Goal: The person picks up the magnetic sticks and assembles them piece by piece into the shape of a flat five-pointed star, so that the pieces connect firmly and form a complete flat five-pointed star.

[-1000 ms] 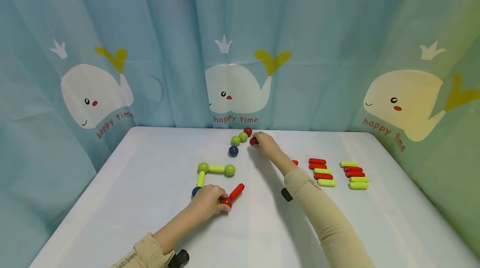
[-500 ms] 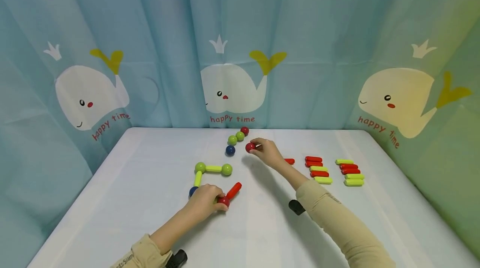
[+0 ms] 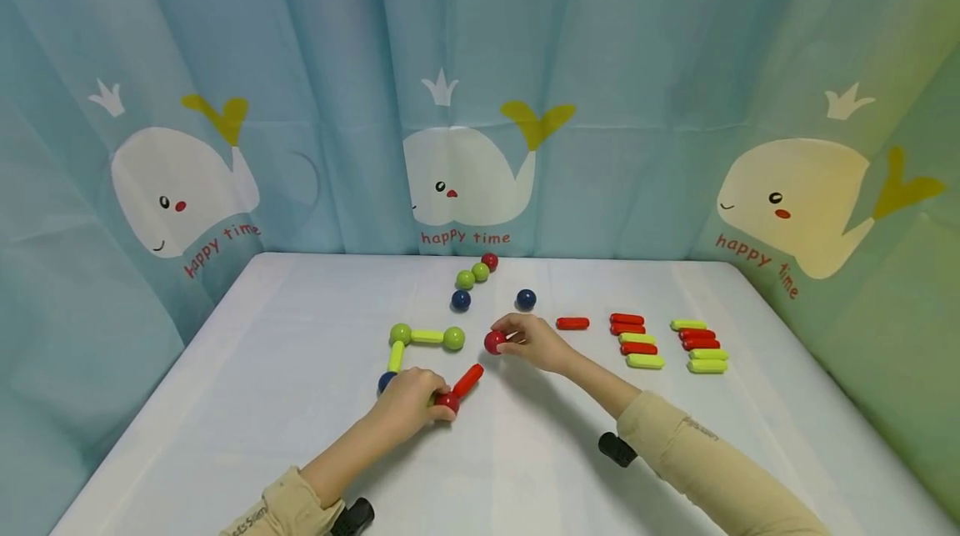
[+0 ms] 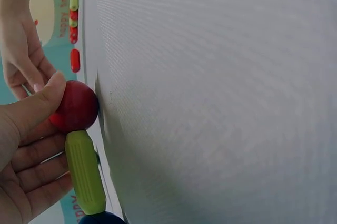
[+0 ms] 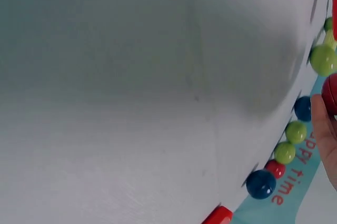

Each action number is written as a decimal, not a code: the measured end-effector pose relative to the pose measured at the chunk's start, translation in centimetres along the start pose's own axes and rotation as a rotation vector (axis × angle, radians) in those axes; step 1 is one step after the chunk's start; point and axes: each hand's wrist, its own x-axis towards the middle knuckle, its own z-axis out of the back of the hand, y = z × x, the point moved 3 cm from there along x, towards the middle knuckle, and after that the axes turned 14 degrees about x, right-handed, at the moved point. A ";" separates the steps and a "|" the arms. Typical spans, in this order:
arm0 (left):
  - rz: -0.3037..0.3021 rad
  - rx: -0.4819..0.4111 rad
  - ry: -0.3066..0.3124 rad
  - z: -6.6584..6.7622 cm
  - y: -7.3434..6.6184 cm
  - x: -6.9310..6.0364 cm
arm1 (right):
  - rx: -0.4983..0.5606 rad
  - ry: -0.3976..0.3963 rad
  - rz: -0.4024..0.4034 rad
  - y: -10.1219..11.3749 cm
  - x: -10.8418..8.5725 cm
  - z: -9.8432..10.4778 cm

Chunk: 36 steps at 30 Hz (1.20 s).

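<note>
- Evidently, the right hand (image 3: 534, 344) pinches a loose red ball (image 3: 495, 343) between thumb and fingers; the red rod (image 3: 468, 382) has its free tip just off it, at seven o'clock.
- The left hand (image 3: 408, 403) pinches the joined red ball (image 3: 448, 405) at the rod's other end, its remaining fingers behind a green rod (image 4: 85, 172).
- The step looks like seating the ball on that tip: approach along the rod's line, which points between one and two o'clock, and release only once contact feels firm.
- A firm left pinch should stop the frame twisting; probably best to pass clear of the green ball (image 3: 453, 338) at nine o'clock.
- Head view: the left hand partly covers the blue ball (image 3: 386, 382). Right wrist view: hand and ball are cut off at three o'clock. How high the ball sits above the counter (image 3: 555, 461) is hard to judge.
</note>
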 end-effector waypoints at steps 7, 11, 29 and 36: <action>-0.007 -0.003 -0.002 0.1 0.0 0.0 | 0.018 0.135 0.024 0.4 -0.6 -1.2; -0.010 -0.006 -0.009 0.3 0.0 -0.1 | 0.003 0.148 0.040 0.5 -0.6 -1.4; -0.008 -0.006 0.005 0.2 -0.1 0.0 | -0.056 0.178 0.010 -0.3 -0.6 -1.4; -0.001 -0.007 0.012 0.2 -0.1 0.1 | -0.041 0.159 0.017 -0.5 -0.8 -0.5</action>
